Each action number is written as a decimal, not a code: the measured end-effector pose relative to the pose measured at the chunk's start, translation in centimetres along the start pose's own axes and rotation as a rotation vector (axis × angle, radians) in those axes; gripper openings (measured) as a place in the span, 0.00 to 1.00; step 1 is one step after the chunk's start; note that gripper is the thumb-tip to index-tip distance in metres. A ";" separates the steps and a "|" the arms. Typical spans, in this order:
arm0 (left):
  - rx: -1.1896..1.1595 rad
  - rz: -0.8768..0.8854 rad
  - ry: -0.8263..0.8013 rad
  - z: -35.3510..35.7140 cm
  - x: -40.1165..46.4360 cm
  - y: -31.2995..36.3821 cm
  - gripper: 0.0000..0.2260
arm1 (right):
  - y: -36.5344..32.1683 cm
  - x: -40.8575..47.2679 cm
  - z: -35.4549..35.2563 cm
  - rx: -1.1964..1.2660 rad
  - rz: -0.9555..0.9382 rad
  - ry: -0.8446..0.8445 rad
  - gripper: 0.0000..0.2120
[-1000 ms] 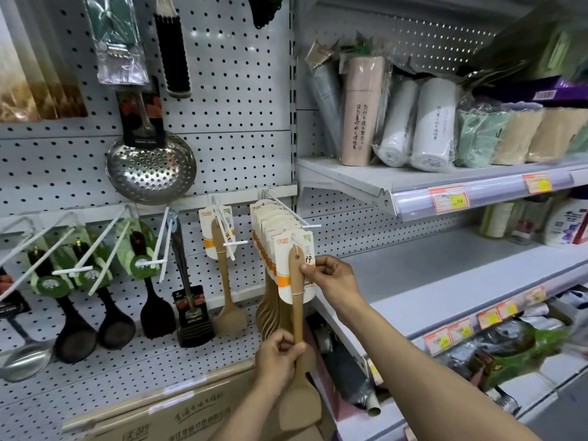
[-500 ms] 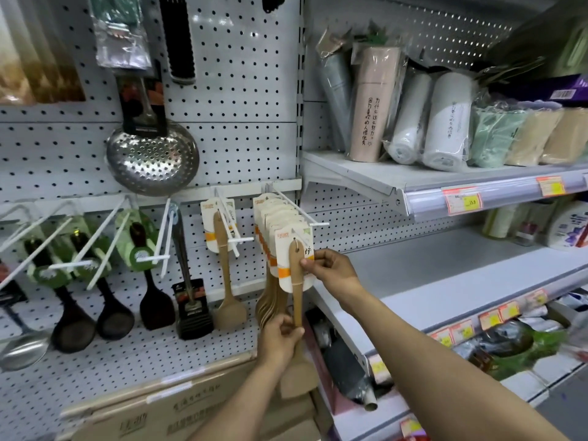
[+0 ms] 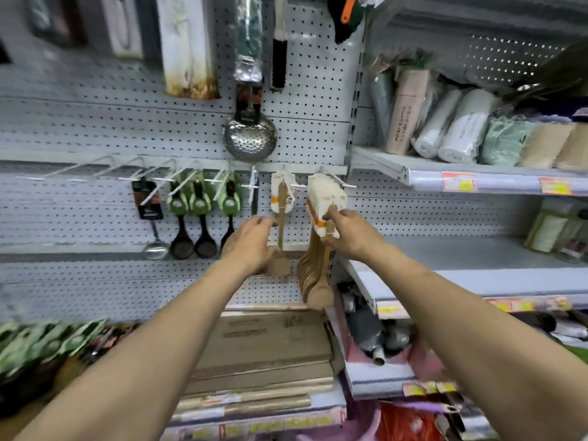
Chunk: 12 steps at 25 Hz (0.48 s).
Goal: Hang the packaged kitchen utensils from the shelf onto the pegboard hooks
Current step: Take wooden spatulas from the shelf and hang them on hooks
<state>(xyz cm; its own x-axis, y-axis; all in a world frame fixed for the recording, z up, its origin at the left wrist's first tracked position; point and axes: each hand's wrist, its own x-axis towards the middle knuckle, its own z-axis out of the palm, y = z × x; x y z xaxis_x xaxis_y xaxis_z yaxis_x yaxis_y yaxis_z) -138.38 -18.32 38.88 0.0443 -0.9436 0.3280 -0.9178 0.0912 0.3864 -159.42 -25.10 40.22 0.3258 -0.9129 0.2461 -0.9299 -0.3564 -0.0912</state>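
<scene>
At the pegboard (image 3: pixel 302 135) my right hand (image 3: pixel 350 232) pinches the front card of the wooden spatula stack (image 3: pixel 321 218) on its hook, left hand (image 3: pixel 251 240) released beside the lone spatula (image 3: pixel 281 218); hanging step looks finished, next fetch another pack.

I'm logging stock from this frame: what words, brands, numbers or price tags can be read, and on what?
None can be read.
Spatula cards: print and orange band blurred.
Shelf price tags: yellow and red, figures blurred.
Beige roll: vertical characters, too small.
Cardboard boxes: faint print, unreadable.
</scene>
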 end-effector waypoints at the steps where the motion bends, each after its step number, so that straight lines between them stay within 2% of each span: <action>1: 0.021 -0.011 0.020 -1.5 -1.7 -0.5 0.24 | -1.4 -1.0 -0.7 -0.012 -0.051 0.020 0.27; 7: 0.111 -0.090 0.116 -7.9 -10.8 -6.0 0.24 | -12.0 -6.5 -1.9 -0.038 -0.273 0.090 0.26; 12: 0.174 -0.156 0.189 -13.2 -17.6 -14.9 0.23 | -24.8 -8.2 -0.4 0.041 -0.459 0.081 0.26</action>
<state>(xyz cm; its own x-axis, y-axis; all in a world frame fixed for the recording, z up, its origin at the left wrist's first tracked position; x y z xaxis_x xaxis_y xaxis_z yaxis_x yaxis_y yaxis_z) -120.25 1.14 38.76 0.2480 -0.8645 0.4372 -0.9471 -0.1216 0.2969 -139.11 -8.70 40.80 0.6859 -0.6413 0.3439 -0.6847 -0.7288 0.0067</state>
